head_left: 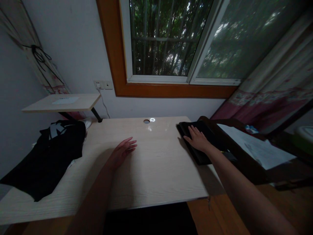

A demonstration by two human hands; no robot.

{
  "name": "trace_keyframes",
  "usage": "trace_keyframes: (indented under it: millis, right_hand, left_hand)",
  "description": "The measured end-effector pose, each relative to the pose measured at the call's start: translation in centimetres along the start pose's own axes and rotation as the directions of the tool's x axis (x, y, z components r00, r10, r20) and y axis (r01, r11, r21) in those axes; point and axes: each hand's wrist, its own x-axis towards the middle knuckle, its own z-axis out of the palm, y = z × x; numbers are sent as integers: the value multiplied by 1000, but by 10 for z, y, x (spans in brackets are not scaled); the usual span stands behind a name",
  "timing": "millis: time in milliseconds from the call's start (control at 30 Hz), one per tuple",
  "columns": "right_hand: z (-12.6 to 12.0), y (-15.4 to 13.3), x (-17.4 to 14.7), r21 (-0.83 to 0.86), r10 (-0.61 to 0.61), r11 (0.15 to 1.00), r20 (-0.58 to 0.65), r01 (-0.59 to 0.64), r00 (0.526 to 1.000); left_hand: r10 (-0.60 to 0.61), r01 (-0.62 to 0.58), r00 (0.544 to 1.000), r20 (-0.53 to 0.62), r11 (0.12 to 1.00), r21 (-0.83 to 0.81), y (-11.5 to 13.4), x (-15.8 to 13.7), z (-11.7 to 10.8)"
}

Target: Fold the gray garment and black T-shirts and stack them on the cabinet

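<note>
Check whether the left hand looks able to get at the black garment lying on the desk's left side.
Probably yes. The left hand rests flat on the bare desk, and nothing lies between it and the black garment.

A single head-worn view looks forward and down from above the near edge of the pale wood-grain tabletop (pixel 156 169), close enough that both forearms run in from the bottom. It faces the white wall and the wood-framed window (pixel 171 42) behind, tilted slightly.
</note>
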Motion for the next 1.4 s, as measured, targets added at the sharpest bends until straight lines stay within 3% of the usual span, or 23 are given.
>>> trace_keyframes:
  millis: [200, 433, 500, 600, 700, 833, 1000, 1167, 1267, 1400]
  right_hand:
    - [2, 1, -47, -59, 26, 998, -27, -28, 999]
    - [-7, -33, -99, -70, 6, 997, -231, -23, 973]
    - [-15, -51, -107, -47, -63, 998, -284, 52, 957]
    - [-19, -80, -110, 16, -248, 965, -288, 263, 925]
    - [-3, -104, -104, 125, -340, 914, -283, 386, 897]
    - [29, -124, -91, 231, -362, 873, -282, 429, 889]
    - [42, -128, -82, 275, -361, 850, -316, 449, 878]
    - [41, -125, -83, 290, -342, 853, -318, 434, 884]
    - [41, -125, -84, 301, -328, 852, -334, 429, 884]
    - [44, -125, -83, 310, -321, 845, -357, 435, 877]
  left_hand:
    - [3, -2, 1000, -17, 1000, 19, -2, 0, 0]
    - [28, -27, 999, -35, 1000, 15, -1, -1, 2]
    - [32, -31, 998, -54, 999, 15, -1, -1, 1]
    - [51, -48, 994, -97, 998, 31, -2, 0, 0]
    - [88, -81, 984, -153, 995, 55, -3, -1, 0]
    - [132, -115, 957, -260, 990, 77, -2, 0, -1]
    - [267, -215, 881, -391, 961, 172, -2, 2, -7]
    - [450, -259, 794, -410, 859, 441, 0, -4, -14]
    - [568, -202, 723, -393, 718, 666, 10, -13, -24]
    - [721, 29, 591, -362, 430, 902, 42, -29, -52]
